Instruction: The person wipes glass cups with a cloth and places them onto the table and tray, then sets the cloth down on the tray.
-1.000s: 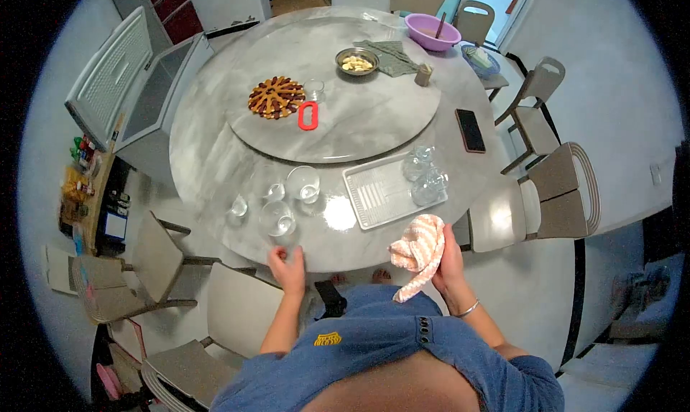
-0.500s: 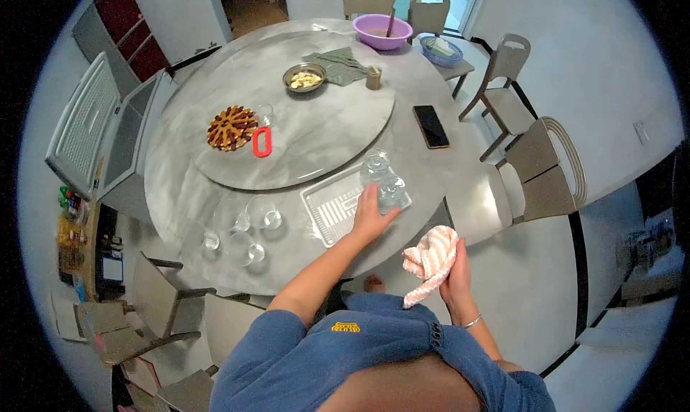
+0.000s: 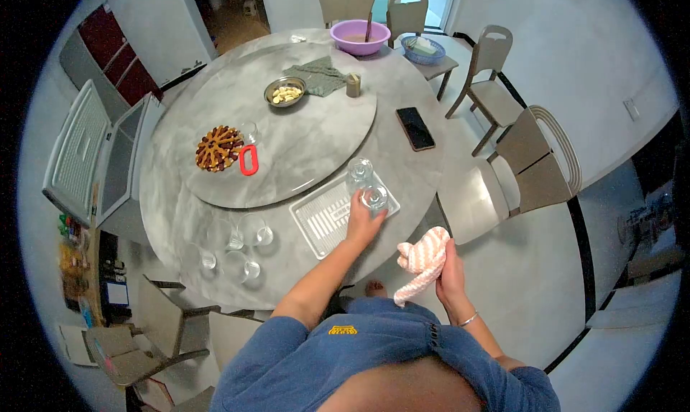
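Observation:
My left hand (image 3: 364, 224) has its fingers around a clear glass (image 3: 374, 198) at the right end of a white slotted tray (image 3: 305, 221). Right behind it on the tray stands another clear glass (image 3: 360, 172). In front of my body, past the table edge, my right hand (image 3: 451, 274) is closed on a bunched pink-and-white striped towel (image 3: 425, 255), one end hanging down. On the table left of the tray are several clear glasses (image 3: 251, 270).
A round marble table (image 3: 410, 182) carries a turntable (image 3: 302, 146) with a bowl (image 3: 285, 92) of pale pieces, a green cloth (image 3: 320, 74), a brown trivet-like disc (image 3: 218, 149) and a red ring-shaped item (image 3: 249, 160). A phone (image 3: 415, 129) lies right, a purple basin (image 3: 359, 38) behind. Chairs (image 3: 543, 160) surround it.
My left hand has closed around the nearer glass, its fingers beside it before. My right hand still holds the towel. The view has shifted slightly.

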